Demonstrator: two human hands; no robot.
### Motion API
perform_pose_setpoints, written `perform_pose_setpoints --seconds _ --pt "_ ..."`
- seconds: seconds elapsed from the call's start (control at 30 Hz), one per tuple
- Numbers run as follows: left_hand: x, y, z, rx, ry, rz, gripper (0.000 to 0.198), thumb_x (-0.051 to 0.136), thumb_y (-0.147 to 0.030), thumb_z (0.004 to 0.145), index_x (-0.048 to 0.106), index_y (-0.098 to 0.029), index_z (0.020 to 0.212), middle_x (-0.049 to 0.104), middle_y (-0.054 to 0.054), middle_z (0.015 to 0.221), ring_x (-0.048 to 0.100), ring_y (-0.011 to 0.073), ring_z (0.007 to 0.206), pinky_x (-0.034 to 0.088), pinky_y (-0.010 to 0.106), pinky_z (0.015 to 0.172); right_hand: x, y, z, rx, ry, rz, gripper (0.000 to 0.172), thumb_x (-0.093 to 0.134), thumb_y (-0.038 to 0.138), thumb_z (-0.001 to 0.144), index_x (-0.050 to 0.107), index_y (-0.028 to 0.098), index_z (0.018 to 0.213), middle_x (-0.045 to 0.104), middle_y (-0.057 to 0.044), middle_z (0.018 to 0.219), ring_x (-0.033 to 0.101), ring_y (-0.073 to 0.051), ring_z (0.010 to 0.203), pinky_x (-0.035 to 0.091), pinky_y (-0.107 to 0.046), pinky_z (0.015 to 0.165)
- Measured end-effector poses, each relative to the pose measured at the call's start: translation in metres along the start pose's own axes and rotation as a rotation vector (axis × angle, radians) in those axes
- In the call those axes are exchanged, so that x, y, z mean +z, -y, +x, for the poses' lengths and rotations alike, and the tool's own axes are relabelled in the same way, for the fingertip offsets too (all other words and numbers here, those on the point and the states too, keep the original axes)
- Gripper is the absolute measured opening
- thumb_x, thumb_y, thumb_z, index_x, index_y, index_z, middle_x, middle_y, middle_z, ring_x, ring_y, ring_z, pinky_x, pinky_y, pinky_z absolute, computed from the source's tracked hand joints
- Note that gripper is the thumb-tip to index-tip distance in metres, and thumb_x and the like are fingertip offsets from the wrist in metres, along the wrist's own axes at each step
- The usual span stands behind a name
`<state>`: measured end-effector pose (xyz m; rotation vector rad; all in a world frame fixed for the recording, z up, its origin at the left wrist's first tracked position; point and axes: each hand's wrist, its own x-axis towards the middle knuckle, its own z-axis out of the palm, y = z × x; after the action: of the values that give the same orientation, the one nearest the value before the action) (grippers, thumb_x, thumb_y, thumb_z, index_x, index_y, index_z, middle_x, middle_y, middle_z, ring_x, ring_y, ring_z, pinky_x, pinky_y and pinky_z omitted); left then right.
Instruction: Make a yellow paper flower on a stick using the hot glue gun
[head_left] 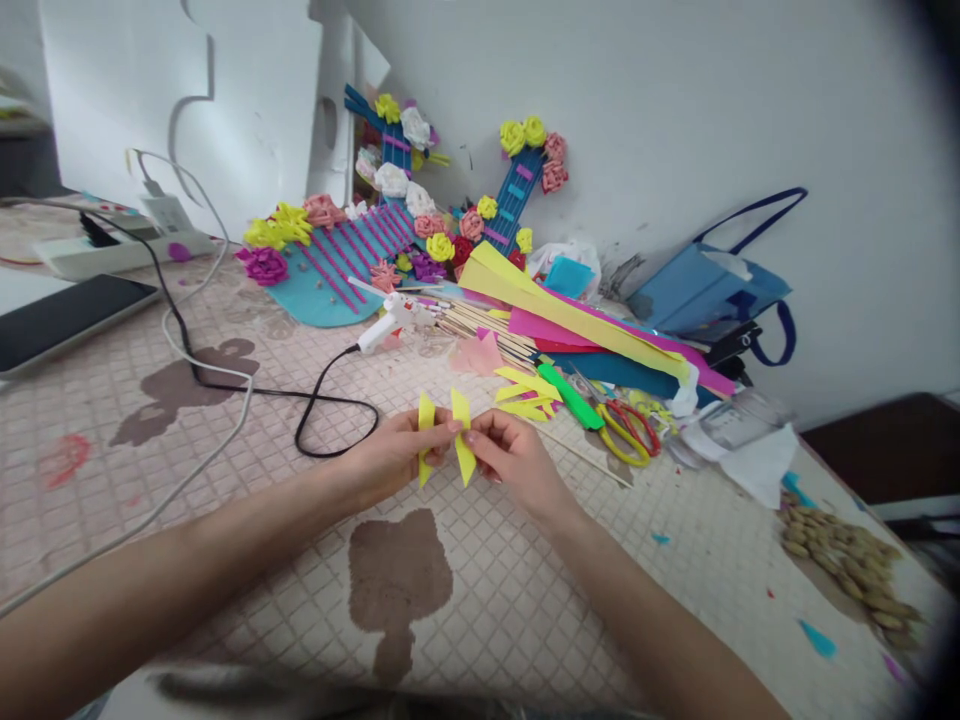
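Observation:
Two slanted yellow paper strips are held upright over the patterned table. The fingers of my left hand are closed around the left yellow paper strip, and its thumb reaches across to the other strip. My right hand pinches the right yellow paper strip between thumb and fingers. Just beyond my right hand lie several loose yellow paper pieces, a green cutter and scissors with yellow handles. A thin wooden stick rests beside the right wrist.
A white glue gun trails a looping black cord. Behind it stand blue guitar-like shapes decorated with paper flowers. Rolled coloured paper, a blue bag and peanuts are on the right; a phone lies left.

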<state>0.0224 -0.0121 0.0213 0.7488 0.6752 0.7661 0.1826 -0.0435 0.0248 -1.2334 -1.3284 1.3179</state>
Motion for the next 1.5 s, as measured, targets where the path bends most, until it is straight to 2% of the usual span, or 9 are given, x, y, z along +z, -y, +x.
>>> perform_pose_setpoints --seconds 0.1,0.27,0.4,0.73,0.83,0.93,1.07,1.23,1.5 --pt "-0.001 0.001 0.000 0.017 -0.035 0.094 0.026 0.078 -0.029 0.066 0.058 -0.012 0.069 0.048 -0.003 0.063 0.036 0.0048 0.053 0.026 0.020 0.050 -0.007 0.005 0.001 -0.048 0.020 -0.113 0.023 0.061 0.041 0.079 0.055 0.019 0.074 0.051 0.004 0.062 0.042 -0.008 0.049 0.033 -0.022 0.045" --pt "-0.004 -0.002 -0.001 -0.010 -0.056 0.108 0.028 0.077 -0.029 0.067 0.054 -0.013 0.069 0.045 -0.005 0.060 0.036 0.0044 0.051 0.024 0.020 0.050 -0.051 0.018 0.006 -0.265 -0.245 -0.489 0.013 0.057 0.033 0.082 0.057 0.020 0.078 0.059 0.000 0.073 0.053 -0.013 0.066 0.041 -0.027 0.060" --pt "-0.006 -0.003 0.001 -0.013 -0.037 0.133 0.026 0.074 -0.028 0.070 0.053 -0.013 0.068 0.046 -0.004 0.058 0.036 0.0048 0.050 0.024 0.021 0.049 -0.069 0.019 0.004 -0.321 -0.044 -0.869 0.006 0.056 0.024 0.082 0.059 0.020 0.078 0.062 -0.002 0.078 0.055 -0.017 0.073 0.041 -0.031 0.067" --pt "-0.011 -0.001 0.004 0.001 -0.045 0.135 0.025 0.074 -0.028 0.071 0.054 -0.013 0.071 0.044 -0.005 0.060 0.036 0.0041 0.051 0.024 0.020 0.049 -0.039 0.002 -0.004 -0.443 0.141 -1.427 0.012 0.053 0.009 0.076 0.056 0.019 0.083 0.061 -0.010 0.089 0.051 -0.025 0.094 0.041 -0.037 0.079" --pt "-0.010 -0.002 0.003 -0.001 -0.045 0.148 0.025 0.074 -0.029 0.070 0.054 -0.013 0.070 0.044 -0.005 0.059 0.035 0.0047 0.051 0.024 0.021 0.049 -0.040 -0.002 -0.002 -0.399 0.049 -1.259 0.021 0.048 0.003 0.073 0.056 0.019 0.083 0.062 -0.008 0.089 0.054 -0.022 0.088 0.042 -0.035 0.077" --pt "-0.008 -0.004 0.001 0.003 -0.035 0.170 0.026 0.075 -0.030 0.068 0.056 -0.013 0.070 0.044 -0.004 0.060 0.035 0.0053 0.051 0.024 0.022 0.050 -0.042 -0.003 0.001 -0.268 -0.061 -0.832 0.014 0.049 0.010 0.076 0.055 0.020 0.083 0.061 -0.003 0.081 0.056 -0.017 0.074 0.043 -0.030 0.067" --pt "-0.005 -0.004 0.000 0.019 -0.020 0.205 0.026 0.076 -0.031 0.066 0.059 -0.013 0.070 0.047 -0.003 0.063 0.034 0.0057 0.053 0.024 0.022 0.051 -0.036 0.000 0.002 -0.086 0.017 -0.323 0.008 0.056 0.028 0.080 0.055 0.020 0.079 0.054 0.003 0.067 0.048 -0.011 0.056 0.037 -0.024 0.051" --pt "-0.005 -0.003 0.002 0.022 -0.029 0.203 0.027 0.077 -0.031 0.064 0.060 -0.012 0.070 0.048 -0.003 0.062 0.035 0.0052 0.053 0.024 0.022 0.051 -0.027 0.000 -0.001 -0.038 0.121 -0.186 0.015 0.060 0.033 0.079 0.057 0.019 0.075 0.050 0.004 0.065 0.041 -0.008 0.052 0.032 -0.022 0.047" --pt "-0.005 -0.003 0.001 0.017 -0.057 0.180 0.025 0.077 -0.030 0.065 0.059 -0.012 0.069 0.047 -0.003 0.061 0.035 0.0046 0.051 0.023 0.021 0.049 -0.023 -0.001 -0.002 -0.039 -0.029 0.024 0.018 0.065 0.035 0.078 0.057 0.019 0.076 0.050 0.005 0.058 0.042 -0.007 0.049 0.033 -0.021 0.045"
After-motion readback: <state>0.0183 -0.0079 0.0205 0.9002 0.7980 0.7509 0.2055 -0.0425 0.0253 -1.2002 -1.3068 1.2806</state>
